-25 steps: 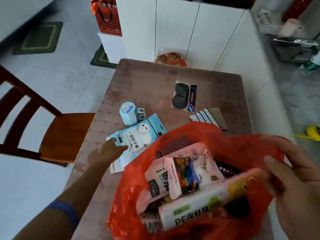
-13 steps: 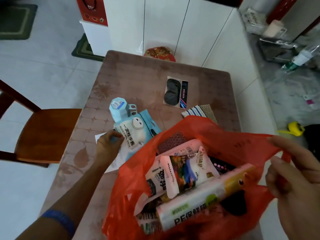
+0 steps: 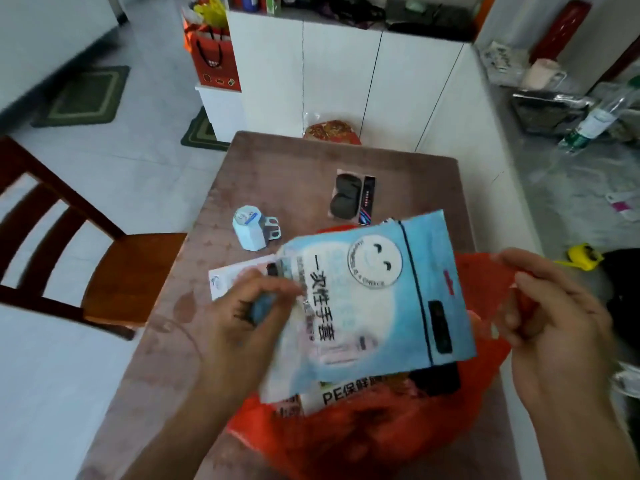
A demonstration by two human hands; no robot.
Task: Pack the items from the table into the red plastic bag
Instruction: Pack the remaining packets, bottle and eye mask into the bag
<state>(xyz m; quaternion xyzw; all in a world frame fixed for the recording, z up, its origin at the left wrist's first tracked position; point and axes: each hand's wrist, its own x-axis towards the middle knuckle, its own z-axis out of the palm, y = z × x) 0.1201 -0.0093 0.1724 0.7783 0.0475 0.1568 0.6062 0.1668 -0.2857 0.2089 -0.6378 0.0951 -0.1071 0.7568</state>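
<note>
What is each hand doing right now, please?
Left hand: grips the blue glove packet over the red plastic bag.
Right hand: pinches the bag's rim, holding it open.

**Blue pouch over the bag**

My left hand (image 3: pixel 249 306) grips the blue smiley pouch (image 3: pixel 374 299) above the red plastic bag (image 3: pixel 346 431); my right hand (image 3: pixel 561 327) pinches the bag's rim. Beyond the bag on the table (image 3: pixel 298 168) lie a pale blue box (image 3: pixel 251 228) and a black eye-mask pack (image 3: pixel 351 197).

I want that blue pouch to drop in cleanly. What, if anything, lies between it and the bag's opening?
Nothing visible does. The left hand holds the blue pouch above the red bag, whose rim the right hand pulls open. Only packed goods lie below.
</note>
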